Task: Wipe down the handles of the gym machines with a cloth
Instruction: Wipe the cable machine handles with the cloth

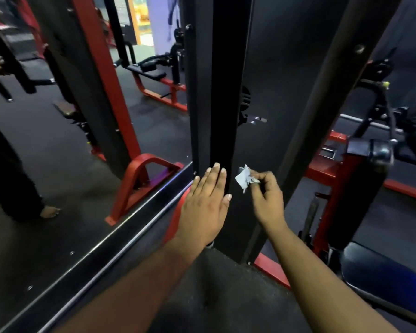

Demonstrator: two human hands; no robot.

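Note:
My left hand (pixel 205 203) lies flat with straight fingers against the lower part of a black upright post (pixel 223 92) of a gym machine. Just to its right, my right hand (pixel 267 195) pinches a small crumpled pale grey cloth (pixel 244 177) between thumb and fingers, held close to the black panel beside the post. No machine handle is under either hand.
A wall mirror (pixel 58 152) fills the left, reflecting red and black machines and a person's foot. A slanted black bar (pixel 322 111) crosses on the right. Red frame parts (pixel 327 169) and a blue padded seat (pixel 382 280) stand at the right. Dark rubber floor lies below.

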